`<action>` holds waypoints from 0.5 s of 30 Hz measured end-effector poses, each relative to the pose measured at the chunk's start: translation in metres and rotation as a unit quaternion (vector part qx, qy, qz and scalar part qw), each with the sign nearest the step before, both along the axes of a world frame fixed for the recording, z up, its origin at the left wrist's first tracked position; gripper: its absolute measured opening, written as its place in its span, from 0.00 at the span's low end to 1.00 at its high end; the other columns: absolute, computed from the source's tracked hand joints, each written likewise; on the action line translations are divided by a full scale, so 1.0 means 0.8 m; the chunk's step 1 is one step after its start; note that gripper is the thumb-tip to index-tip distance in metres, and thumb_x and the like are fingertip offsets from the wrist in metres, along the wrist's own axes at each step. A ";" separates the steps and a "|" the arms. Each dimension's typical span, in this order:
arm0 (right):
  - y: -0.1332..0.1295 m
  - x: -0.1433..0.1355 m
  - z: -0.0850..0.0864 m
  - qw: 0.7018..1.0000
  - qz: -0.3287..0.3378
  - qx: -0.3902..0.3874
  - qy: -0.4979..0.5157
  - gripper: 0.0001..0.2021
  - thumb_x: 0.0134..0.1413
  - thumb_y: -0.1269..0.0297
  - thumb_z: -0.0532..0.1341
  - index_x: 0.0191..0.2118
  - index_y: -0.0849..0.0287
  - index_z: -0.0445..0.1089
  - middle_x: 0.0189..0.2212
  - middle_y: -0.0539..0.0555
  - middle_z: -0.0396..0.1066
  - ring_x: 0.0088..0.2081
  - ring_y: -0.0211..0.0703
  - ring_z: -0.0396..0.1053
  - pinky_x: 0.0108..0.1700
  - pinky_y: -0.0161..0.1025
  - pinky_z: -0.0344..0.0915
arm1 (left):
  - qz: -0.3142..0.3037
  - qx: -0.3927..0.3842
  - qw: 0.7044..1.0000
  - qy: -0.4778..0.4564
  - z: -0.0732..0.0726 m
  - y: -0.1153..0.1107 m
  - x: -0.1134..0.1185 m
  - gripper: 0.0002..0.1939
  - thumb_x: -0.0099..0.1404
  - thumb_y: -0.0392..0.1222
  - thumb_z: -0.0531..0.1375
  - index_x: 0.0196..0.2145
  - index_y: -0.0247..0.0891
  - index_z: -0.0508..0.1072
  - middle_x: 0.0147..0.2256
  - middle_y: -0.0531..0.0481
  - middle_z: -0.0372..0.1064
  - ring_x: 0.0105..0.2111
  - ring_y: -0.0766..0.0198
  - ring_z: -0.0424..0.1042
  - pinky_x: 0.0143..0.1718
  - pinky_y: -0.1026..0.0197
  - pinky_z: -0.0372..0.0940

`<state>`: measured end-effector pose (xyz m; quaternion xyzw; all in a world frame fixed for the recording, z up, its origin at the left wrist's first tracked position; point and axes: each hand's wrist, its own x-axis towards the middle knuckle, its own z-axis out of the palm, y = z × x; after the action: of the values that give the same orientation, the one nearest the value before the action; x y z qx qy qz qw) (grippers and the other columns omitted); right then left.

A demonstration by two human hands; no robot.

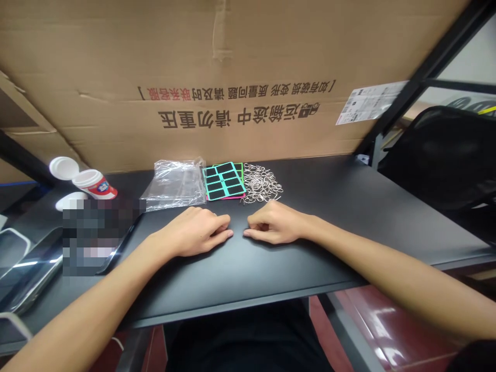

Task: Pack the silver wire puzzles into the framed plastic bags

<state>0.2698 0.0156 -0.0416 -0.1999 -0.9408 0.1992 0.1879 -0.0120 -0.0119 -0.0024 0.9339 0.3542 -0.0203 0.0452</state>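
My left hand (199, 230) rests on the black table (186, 289) with its fingers curled in and nothing visible in it. Facing it, a small gap apart, my right hand (273, 223) lies with fingers curled and thumb extended, also with nothing showing in it. Just beyond both hands are clear plastic bags (176, 183), a stack of cards with black rectangles, the top card (223, 181) edged in turquoise, and a pile of silvery metal rings (261, 183) to the right of the cards.
A large cardboard sheet (232, 67) stands along the table's back edge. At the left are an open white-and-red container (96, 184), a pixelated object (93, 237) and a glossy dark device (34, 271). A black chair (437, 150) stands at the right.
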 end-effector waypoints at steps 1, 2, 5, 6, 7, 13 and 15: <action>0.000 0.000 0.000 1.000 0.000 -0.001 0.000 0.20 0.72 0.57 0.62 0.26 0.56 0.63 0.20 0.47 0.67 0.23 0.35 0.60 0.29 0.36 0.52 | 0.000 -0.001 1.000 0.000 0.000 0.000 0.000 0.16 0.82 0.52 0.54 0.35 0.44 0.64 0.25 0.54 0.69 0.24 0.59 0.66 0.28 0.57 0.45; 0.000 0.000 0.000 1.000 0.000 -0.001 0.000 0.20 0.72 0.57 0.62 0.26 0.56 0.63 0.20 0.47 0.67 0.22 0.35 0.60 0.29 0.36 0.52 | 0.000 -0.003 1.000 0.000 0.001 0.000 0.000 0.16 0.82 0.52 0.54 0.35 0.44 0.63 0.25 0.54 0.69 0.24 0.59 0.66 0.28 0.57 0.45; 0.000 0.000 0.000 1.000 -0.001 -0.001 0.000 0.20 0.72 0.57 0.62 0.26 0.56 0.64 0.20 0.46 0.67 0.23 0.35 0.60 0.29 0.36 0.52 | 0.000 -0.008 1.000 0.003 0.002 0.000 0.001 0.16 0.82 0.52 0.53 0.35 0.44 0.63 0.25 0.54 0.69 0.24 0.59 0.66 0.29 0.56 0.45; 0.000 0.000 0.000 1.000 -0.001 -0.001 0.000 0.20 0.72 0.57 0.62 0.27 0.56 0.64 0.21 0.47 0.68 0.23 0.35 0.61 0.29 0.36 0.52 | 0.000 -0.008 1.000 0.004 0.002 0.000 0.001 0.16 0.82 0.52 0.53 0.35 0.44 0.63 0.25 0.54 0.69 0.24 0.59 0.66 0.29 0.56 0.45; 0.000 0.000 0.000 1.000 0.000 -0.002 -0.001 0.20 0.72 0.57 0.62 0.27 0.56 0.64 0.21 0.47 0.68 0.23 0.35 0.61 0.29 0.36 0.52 | 0.001 -0.007 1.000 0.005 0.002 0.000 0.001 0.16 0.82 0.52 0.53 0.35 0.44 0.62 0.25 0.54 0.69 0.24 0.59 0.66 0.29 0.56 0.45; 0.000 0.000 0.002 1.000 -0.002 -0.002 -0.006 0.20 0.72 0.57 0.62 0.26 0.56 0.64 0.20 0.46 0.67 0.23 0.35 0.60 0.29 0.36 0.52 | 0.002 -0.005 1.000 0.004 0.000 0.000 0.000 0.16 0.82 0.53 0.53 0.35 0.44 0.63 0.25 0.54 0.69 0.24 0.59 0.66 0.28 0.56 0.46; 0.000 0.000 0.001 1.000 -0.003 -0.003 -0.006 0.20 0.72 0.57 0.62 0.26 0.56 0.64 0.20 0.46 0.67 0.23 0.35 0.60 0.29 0.36 0.52 | 0.000 -0.002 1.000 0.002 0.000 0.000 -0.001 0.16 0.82 0.53 0.53 0.35 0.44 0.64 0.25 0.54 0.69 0.24 0.59 0.67 0.28 0.56 0.46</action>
<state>0.2695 0.0154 -0.0405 -0.2049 -0.9405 0.2005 0.1825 -0.0125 -0.0117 -0.0023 0.9337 0.3544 -0.0227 0.0463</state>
